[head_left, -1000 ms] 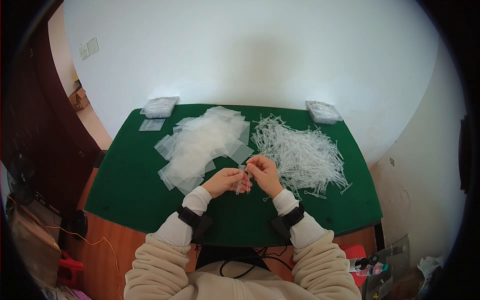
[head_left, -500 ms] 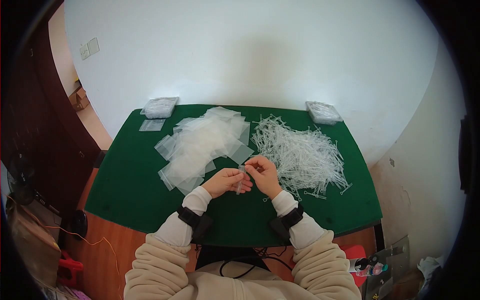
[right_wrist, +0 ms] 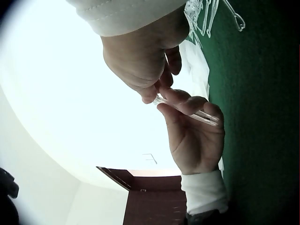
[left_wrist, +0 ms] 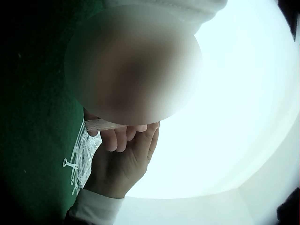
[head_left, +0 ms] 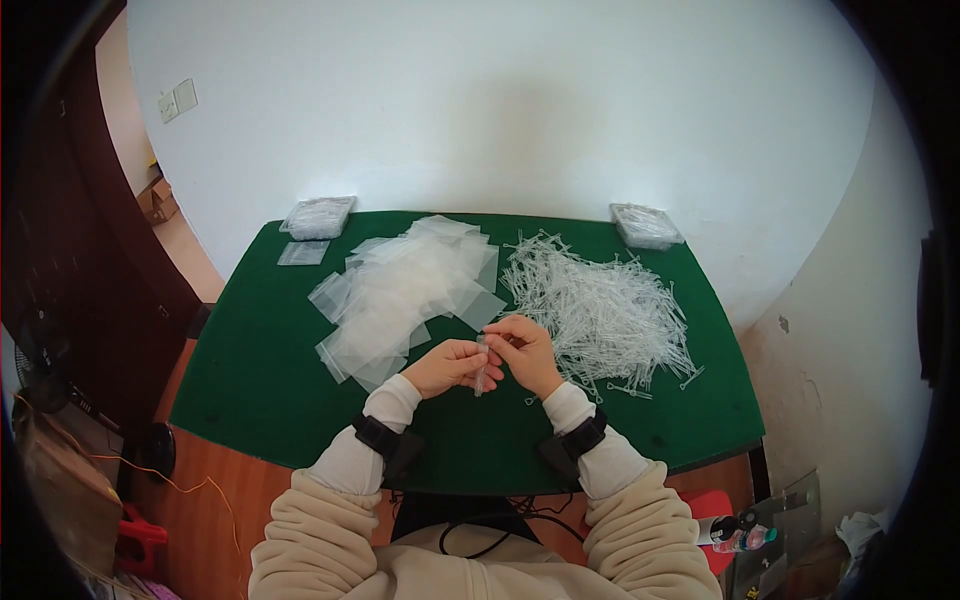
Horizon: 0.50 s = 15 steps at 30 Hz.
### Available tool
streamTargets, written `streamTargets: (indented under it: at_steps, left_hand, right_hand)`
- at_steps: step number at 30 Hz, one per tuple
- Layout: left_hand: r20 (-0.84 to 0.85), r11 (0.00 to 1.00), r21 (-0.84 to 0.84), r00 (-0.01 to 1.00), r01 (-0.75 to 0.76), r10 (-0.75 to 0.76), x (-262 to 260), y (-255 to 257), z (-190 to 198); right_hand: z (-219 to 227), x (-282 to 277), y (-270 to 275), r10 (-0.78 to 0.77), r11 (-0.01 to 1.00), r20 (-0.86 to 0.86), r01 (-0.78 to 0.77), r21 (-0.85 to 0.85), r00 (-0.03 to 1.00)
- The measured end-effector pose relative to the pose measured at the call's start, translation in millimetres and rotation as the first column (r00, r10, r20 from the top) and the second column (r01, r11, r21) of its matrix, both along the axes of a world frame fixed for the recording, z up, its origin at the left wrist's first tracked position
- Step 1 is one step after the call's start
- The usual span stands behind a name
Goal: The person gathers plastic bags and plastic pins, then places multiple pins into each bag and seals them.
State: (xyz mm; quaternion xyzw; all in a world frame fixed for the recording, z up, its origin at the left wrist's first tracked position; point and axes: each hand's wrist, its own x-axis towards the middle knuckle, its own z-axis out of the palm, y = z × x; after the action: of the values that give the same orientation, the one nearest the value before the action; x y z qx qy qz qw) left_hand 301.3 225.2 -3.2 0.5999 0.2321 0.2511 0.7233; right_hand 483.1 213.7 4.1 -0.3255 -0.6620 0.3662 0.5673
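Observation:
My left hand (head_left: 445, 367) holds a small bundle of slim clear plastic sticks (right_wrist: 206, 117) between thumb and fingers, above the near middle of the table. At the bundle's upper end, the thumb and forefinger of my right hand (head_left: 528, 356) pinch the stick tips. In the right wrist view both hands meet at that end, and the sticks lie along the left fingers. A large blurred patch hides most of the left hand in the left wrist view, where a short length of the bundle (left_wrist: 103, 124) shows below it.
Beyond the left hand, flat clear plastic bags (head_left: 400, 285) lie in a heap on the green table (head_left: 240, 370). A pile of loose clear sticks (head_left: 600, 310) spreads at the right. Filled clear boxes stand at the back left (head_left: 320, 217) and back right (head_left: 646, 226).
The right hand has brought a separate stick leftward against those in the left hand, and it now stands together with them. The heaps on the table look the same.

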Motion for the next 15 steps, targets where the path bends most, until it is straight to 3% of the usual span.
streamTargets:
  at_steps: [6,10,15]
  left_hand:
    - [-0.034,1.000,0.029,0.999,-0.012,0.013,0.3,-2.3,4.4]
    - [-0.017,0.999,0.022,1.000,-0.027,0.027,0.8,-5.0,7.7]
    - [0.026,0.992,-0.054,0.993,-0.115,0.117,2.9,-8.1,9.5]
  right_hand:
    - [-3.2,1.7,2.6,0.002,1.000,0.026,-0.002,-0.007,1.000]
    - [1.7,2.3,-1.3,0.051,0.993,0.000,-0.050,-0.104,0.999]
    - [7.5,6.7,-0.6,0.054,0.992,0.078,-0.044,-0.121,0.996]
